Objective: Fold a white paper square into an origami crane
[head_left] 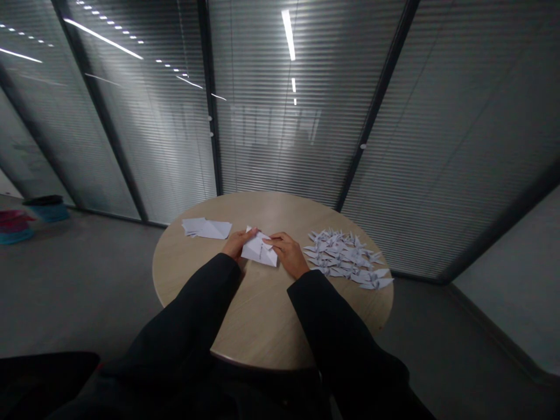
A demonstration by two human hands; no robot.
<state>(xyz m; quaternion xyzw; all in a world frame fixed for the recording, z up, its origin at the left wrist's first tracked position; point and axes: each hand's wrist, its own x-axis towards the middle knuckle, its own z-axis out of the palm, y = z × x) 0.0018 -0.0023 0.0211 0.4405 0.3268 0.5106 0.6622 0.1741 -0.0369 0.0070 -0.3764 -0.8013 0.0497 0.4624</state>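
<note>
Between my two hands is a partly folded sheet of white paper (258, 255), held just over the middle of the round table. My left hand (238, 242) grips its left edge, thumb on top. At the right, my right hand (289, 252) pinches the upper right part of the paper with bent fingers. Some fingertips are hidden behind the sheet. Left of my left hand lies a small stack of white paper sheets (210, 228). Many folded white paper cranes (343, 254) sit in rows on the table, right of my right hand.
The round wooden table (266, 326) stands close to a glass wall with blinds (280, 146). On the floor at far left are a blue bin with a black liner (48, 210) and one with a red liner (15, 227). A dark chair-like shape (44, 379) is at lower left.
</note>
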